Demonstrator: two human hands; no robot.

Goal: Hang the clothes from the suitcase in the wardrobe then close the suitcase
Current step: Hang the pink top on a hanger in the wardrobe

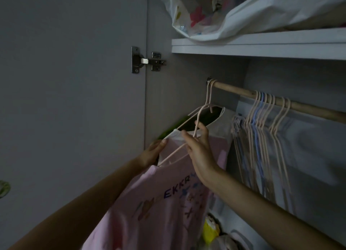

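A pink T-shirt [159,203] printed with the letters "EKKR" is hanging nearest the camera, draped over a pale pink wire hanger [174,154] inside an open wardrobe. To its left, the grey wardrobe door [71,99] is standing open on a metal hinge [146,61]. The person's left hand [152,153] is reaching up to the shirt's left shoulder, its fingers [162,143] closing on the fabric at the neckline. Just beside it, the right hand [200,152] is gripping the hanger's wire neck, the fingers [203,128] pinching it below the hook. Behind the shirt, a white-edged garment with a dark inner side [204,118] is already hanging on a second pink hanger [209,96], whose hook is sitting at the left end of the wooden rail [280,100]; whether the held hanger's hook is touching the rail cannot be told. Further right along the rail, a bunch of empty pink and blue wire hangers [262,118] is dangling close together. Above, a white plastic bag [243,15] with a floral item inside is resting on the wardrobe shelf [262,47]. Below the shirt, a yellow object [210,229] is lying among dim, indistinct items. The suitcase is out of view.
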